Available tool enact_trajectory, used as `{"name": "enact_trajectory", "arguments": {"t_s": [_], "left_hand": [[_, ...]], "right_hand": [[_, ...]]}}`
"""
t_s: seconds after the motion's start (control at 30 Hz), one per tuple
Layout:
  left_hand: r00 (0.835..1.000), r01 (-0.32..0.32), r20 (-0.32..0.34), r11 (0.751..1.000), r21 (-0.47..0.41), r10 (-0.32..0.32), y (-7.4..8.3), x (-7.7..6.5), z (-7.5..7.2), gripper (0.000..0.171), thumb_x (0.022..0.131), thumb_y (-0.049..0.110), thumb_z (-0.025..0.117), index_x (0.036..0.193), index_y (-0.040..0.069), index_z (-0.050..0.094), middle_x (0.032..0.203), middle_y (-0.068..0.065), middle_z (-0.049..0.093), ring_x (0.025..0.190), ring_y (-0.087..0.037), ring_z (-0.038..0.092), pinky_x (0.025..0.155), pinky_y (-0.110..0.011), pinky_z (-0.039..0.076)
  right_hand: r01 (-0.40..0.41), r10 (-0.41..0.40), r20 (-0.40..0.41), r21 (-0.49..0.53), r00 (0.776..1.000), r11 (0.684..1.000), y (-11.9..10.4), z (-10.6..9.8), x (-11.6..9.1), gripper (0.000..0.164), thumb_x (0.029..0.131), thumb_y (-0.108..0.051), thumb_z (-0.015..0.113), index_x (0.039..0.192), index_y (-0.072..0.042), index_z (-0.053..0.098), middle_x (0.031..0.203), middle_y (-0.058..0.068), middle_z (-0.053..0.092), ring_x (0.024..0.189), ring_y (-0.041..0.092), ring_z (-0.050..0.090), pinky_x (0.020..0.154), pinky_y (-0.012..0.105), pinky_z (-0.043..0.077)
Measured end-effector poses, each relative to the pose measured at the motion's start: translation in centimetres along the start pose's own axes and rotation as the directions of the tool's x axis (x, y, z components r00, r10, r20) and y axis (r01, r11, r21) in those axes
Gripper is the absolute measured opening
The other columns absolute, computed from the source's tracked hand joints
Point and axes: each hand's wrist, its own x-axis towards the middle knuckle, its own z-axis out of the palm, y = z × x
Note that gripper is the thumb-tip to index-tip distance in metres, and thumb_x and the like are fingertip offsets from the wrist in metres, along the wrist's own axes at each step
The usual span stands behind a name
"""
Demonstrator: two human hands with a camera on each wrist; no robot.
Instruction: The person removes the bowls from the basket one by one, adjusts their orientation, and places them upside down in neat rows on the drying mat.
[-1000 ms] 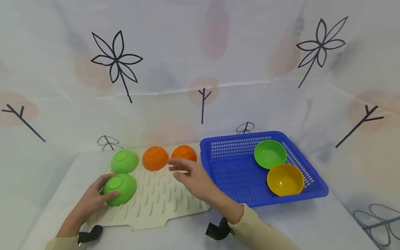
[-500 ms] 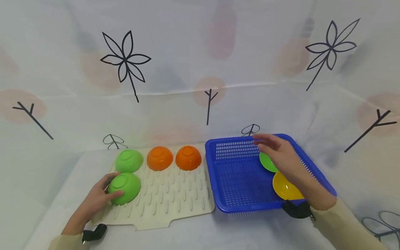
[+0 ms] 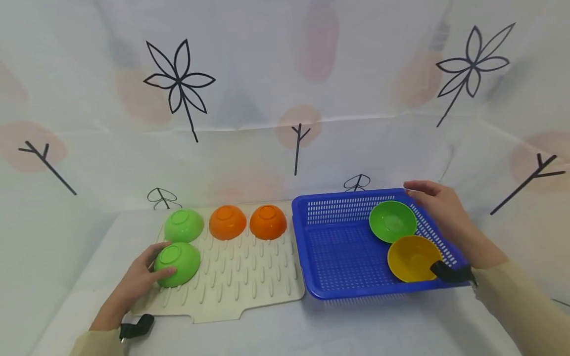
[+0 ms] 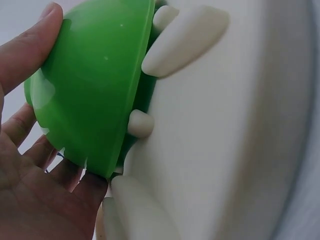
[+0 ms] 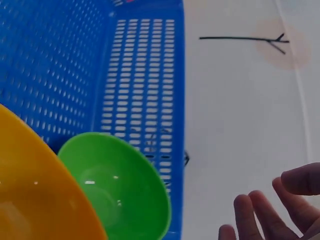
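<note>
My left hand (image 3: 135,282) holds the near green bowl (image 3: 182,264) by its left side, thumb in front and fingers behind. That bowl sits upside down and tilted on the pegs of a cream drying rack (image 3: 238,291); in the left wrist view the same green bowl (image 4: 95,85) has its rim against the pegs. My right hand (image 3: 445,210), holding nothing, is over the far right edge of the blue basket (image 3: 305,247), fingers loosely bent. Nearest to it in the basket are an upright green bowl (image 3: 393,221) and a yellow bowl (image 3: 414,259).
Behind the held bowl another green bowl (image 3: 184,226) stands inverted on the rack. Two orange bowls, the left orange bowl (image 3: 227,222) and the right orange bowl (image 3: 268,222), are in the same back row. A patterned cloth (image 3: 249,163) hangs behind the table.
My right hand has moved right from the right orange bowl, across the basket to its far right edge. The left hand has stayed on the near green bowl. The view shifted slightly.
</note>
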Motion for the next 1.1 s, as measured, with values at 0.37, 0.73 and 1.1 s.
{"name": "enact_trajectory", "arguments": {"t_s": [0.37, 0.73, 1.1], "left_hand": [[1.000, 0.002, 0.002, 1.000, -0.015, -0.002, 0.0, -0.1, 0.5, 0.087, 0.084, 0.032, 0.079, 0.151, 0.005, 0.031, 0.158, -0.031, 0.019, 0.144, -0.053, 0.013, 0.111, -0.070, 0.015], [1.000, -0.015, 0.000, 1.000, -0.004, 0.015, 0.2, 0.0, 0.5, 0.085, 0.085, 0.031, 0.079, 0.150, 0.004, 0.032, 0.157, -0.031, 0.020, 0.144, -0.053, 0.014, 0.112, -0.069, 0.016], [1.000, -0.016, -0.013, 1.000, 0.005, 0.016, 0.4, -0.3, 0.3, 0.084, 0.085, 0.032, 0.079, 0.149, 0.005, 0.034, 0.156, -0.031, 0.024, 0.143, -0.053, 0.018, 0.111, -0.069, 0.018]], "right_hand": [[-0.078, 0.078, 0.010, -0.011, 0.997, 0.997, 3.4, -0.4, 1.8, 0.058, 0.106, -0.031, 0.043, 0.151, 0.004, 0.034, 0.149, 0.033, 0.035, 0.134, 0.050, 0.035, 0.110, 0.063, 0.030], [0.019, -0.009, 0.055, -0.195, 0.998, 0.981, 4.7, 0.1, 2.9, 0.052, 0.102, -0.017, 0.053, 0.144, 0.010, 0.041, 0.143, 0.037, 0.041, 0.128, 0.054, 0.039, 0.105, 0.065, 0.034], [0.094, -0.060, 0.113, -0.335, 0.992, 0.938, 4.3, 0.9, 3.4, 0.043, 0.098, -0.007, 0.055, 0.134, 0.015, 0.050, 0.130, 0.038, 0.053, 0.118, 0.053, 0.051, 0.098, 0.061, 0.045]]}}
